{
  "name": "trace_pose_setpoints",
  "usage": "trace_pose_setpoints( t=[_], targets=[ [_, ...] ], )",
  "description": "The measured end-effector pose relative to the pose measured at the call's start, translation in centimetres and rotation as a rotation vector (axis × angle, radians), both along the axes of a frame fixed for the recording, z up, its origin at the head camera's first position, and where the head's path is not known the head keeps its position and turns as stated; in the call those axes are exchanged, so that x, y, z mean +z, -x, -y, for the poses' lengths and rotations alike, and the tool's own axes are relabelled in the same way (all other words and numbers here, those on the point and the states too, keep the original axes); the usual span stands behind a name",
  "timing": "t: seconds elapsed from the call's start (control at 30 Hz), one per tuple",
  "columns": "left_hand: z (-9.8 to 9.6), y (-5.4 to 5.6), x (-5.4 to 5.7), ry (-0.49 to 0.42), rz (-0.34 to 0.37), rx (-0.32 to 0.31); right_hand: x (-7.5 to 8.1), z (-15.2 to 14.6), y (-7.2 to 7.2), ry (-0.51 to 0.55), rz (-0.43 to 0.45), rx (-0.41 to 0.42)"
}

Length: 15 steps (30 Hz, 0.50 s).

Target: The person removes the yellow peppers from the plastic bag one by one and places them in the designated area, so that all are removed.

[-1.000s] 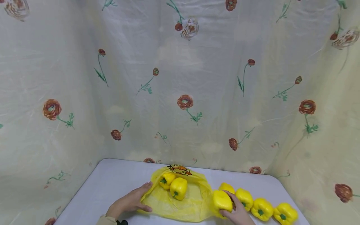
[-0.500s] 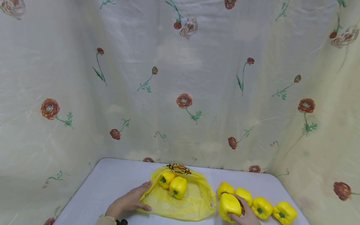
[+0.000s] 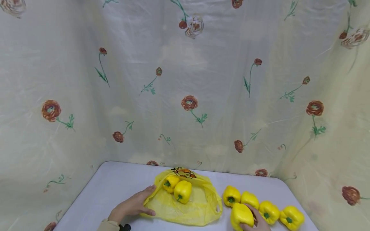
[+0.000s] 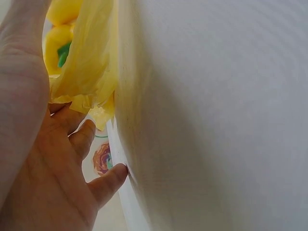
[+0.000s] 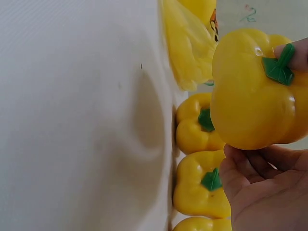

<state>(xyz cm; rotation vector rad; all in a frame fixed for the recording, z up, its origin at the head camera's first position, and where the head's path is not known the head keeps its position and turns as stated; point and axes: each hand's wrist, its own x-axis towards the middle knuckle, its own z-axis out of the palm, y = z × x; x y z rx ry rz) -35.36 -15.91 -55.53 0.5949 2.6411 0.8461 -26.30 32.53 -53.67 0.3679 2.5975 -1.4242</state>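
Gripping one yellow pepper (image 3: 240, 214) between thumb and curled fingers, the right hand (image 3: 260, 222) is holding it just in front of a row of four peppers (image 3: 269, 212), to the right of the yellow bag (image 3: 193, 214). The left hand (image 3: 131, 205), its fingers spread, is touching the bag's left edge, while two other peppers (image 3: 183, 191) are lying inside.

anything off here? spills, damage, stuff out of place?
Nothing stands out. Two peppers lie in the bag, four loose peppers form a slanting row on the table, and the right hand holds the seventh pepper. The bag is crumpled; no tear or spill visible.
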Motion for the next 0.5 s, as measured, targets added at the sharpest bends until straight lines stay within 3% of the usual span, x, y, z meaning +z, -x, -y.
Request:
trace_pose_setpoints(
  t=[0.5],
  targets=[
    [0.0,0.0,0.3,0.01,-0.001,0.0,-1.9,-2.0,0.4,-0.019,-0.024,0.025]
  ],
)
